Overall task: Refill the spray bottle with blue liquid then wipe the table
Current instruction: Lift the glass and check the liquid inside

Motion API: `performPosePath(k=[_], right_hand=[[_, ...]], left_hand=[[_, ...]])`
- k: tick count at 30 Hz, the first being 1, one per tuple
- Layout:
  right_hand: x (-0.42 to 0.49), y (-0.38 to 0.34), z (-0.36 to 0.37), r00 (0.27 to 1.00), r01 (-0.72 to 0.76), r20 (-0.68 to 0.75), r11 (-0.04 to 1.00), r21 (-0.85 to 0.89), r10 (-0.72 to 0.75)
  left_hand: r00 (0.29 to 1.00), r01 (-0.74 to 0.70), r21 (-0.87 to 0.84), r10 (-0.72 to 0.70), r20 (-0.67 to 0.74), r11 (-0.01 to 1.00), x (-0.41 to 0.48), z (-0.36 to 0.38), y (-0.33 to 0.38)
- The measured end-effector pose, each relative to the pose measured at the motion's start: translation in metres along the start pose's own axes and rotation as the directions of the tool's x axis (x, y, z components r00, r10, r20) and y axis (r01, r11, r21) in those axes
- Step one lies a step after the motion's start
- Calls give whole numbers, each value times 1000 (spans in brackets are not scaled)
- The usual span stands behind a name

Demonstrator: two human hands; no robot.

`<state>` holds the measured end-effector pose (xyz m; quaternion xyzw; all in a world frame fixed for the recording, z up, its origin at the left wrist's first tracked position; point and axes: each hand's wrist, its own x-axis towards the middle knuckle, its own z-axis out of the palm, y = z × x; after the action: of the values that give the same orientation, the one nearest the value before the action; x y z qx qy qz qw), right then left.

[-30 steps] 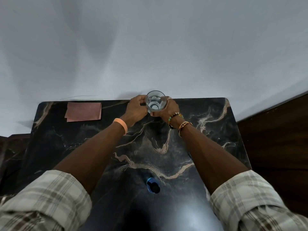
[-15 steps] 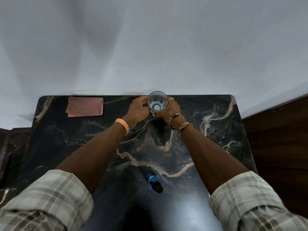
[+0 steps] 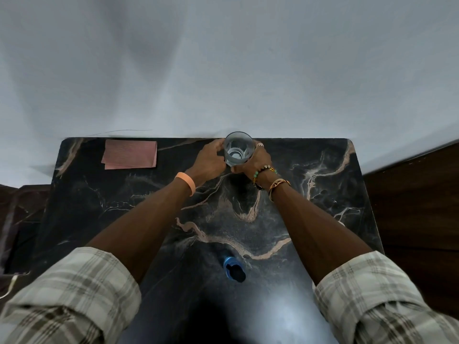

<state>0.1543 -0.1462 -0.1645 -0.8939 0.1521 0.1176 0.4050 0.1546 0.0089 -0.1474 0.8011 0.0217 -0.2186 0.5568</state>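
The left hand (image 3: 207, 163) and right hand (image 3: 251, 162) both curled around a clear glass (image 3: 239, 150) at the far edge of the black marble table (image 3: 323, 194), with a folded pink cloth (image 3: 130, 153) far left and a blue-topped object (image 3: 233, 268) near the person.

A clear drinking glass (image 3: 239, 151) stands upright, gripped between the left hand (image 3: 208, 162) and right hand (image 3: 250, 163). A folded pink cloth (image 3: 130, 154) lies flat to their left. A small blue round cap (image 3: 232, 269) sits behind them.

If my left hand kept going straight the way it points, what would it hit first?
Your left hand grips the clear drinking glass, so that comes first; beyond it, probably the pale wall.
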Motion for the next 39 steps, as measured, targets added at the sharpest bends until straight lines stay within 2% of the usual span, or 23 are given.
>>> performPosePath(k=[3, 8, 13, 18, 23, 28, 33, 36, 39], right_hand=[[-5, -1, -3, 993, -117, 5, 993, 28, 116], [-18, -6, -14, 987, -158, 3, 987, -26, 158], [-41, -11, -22, 992, -123, -40, 992, -26, 122], [-76, -9, -28, 996, -85, -36, 993, -77, 82], [-121, 1, -28, 999, -49, -14, 995, -89, 48], [-173, 23, -23, 996, -68, 53, 990, -122, 75], [-214, 44, -22, 971, -91, 209, 987, -136, 118], [-238, 53, -14, 976, -101, 176, 980, -170, 131], [-253, 58, -5, 983, -72, 155, 978, -197, 104]], left_hand=[[999, 33, 65, -32, -24, 997, -2, -2, -4], [995, 70, 144, -59, -77, 987, -14, -13, -9], [987, 19, 176, 10, -158, 984, -37, -23, -7], [985, -19, 236, 58, -161, 972, -68, -28, -6], [992, -65, 291, 93, -83, 955, -102, -23, -16], [994, -84, 274, 62, 88, 958, -138, -5, -31], [979, -95, 281, 37, 203, 955, -164, 12, -46], [974, -142, 347, 68, 218, 927, -178, 22, -51], [957, -166, 343, 67, 283, 925, -189, 28, -58]])
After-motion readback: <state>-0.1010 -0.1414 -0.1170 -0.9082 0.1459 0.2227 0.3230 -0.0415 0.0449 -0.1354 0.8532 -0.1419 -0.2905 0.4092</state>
